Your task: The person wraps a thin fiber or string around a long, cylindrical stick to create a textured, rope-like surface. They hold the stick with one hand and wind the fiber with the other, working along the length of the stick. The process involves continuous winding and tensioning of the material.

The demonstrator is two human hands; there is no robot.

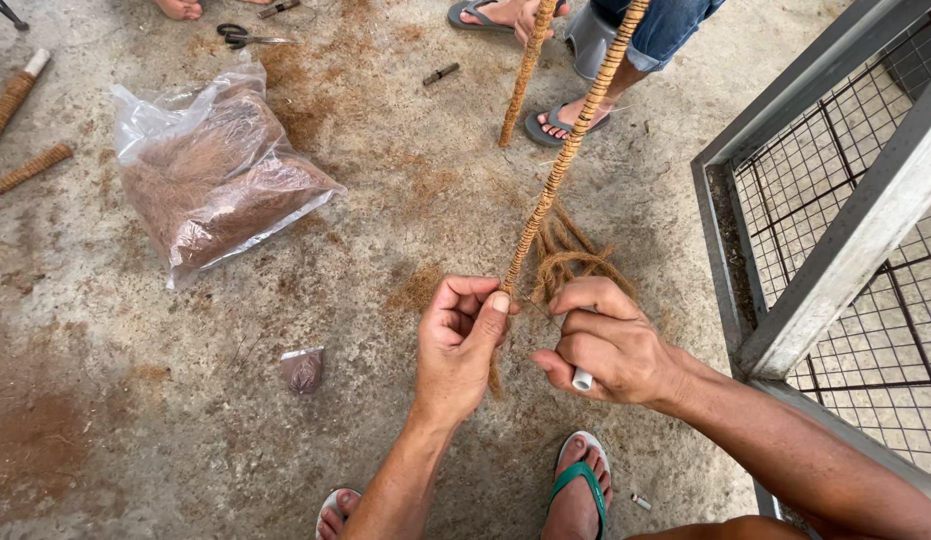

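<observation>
The right hand (611, 345) is closed around a thin white tube (582, 379); its smooth end projects just below the fist. Above the grip, the tube is wound with coarse brown twine (566, 160) in tight, ribbed coils, running away toward another person's sandalled feet. Loose coir fibre (571, 258) tufts out directly above the knuckles. The left hand (464, 345), fist half curled, pinches a strand between thumb and forefinger beside the grip. Left of both hands lies a clear plastic bag (211, 170) of fibre on rough concrete.
</observation>
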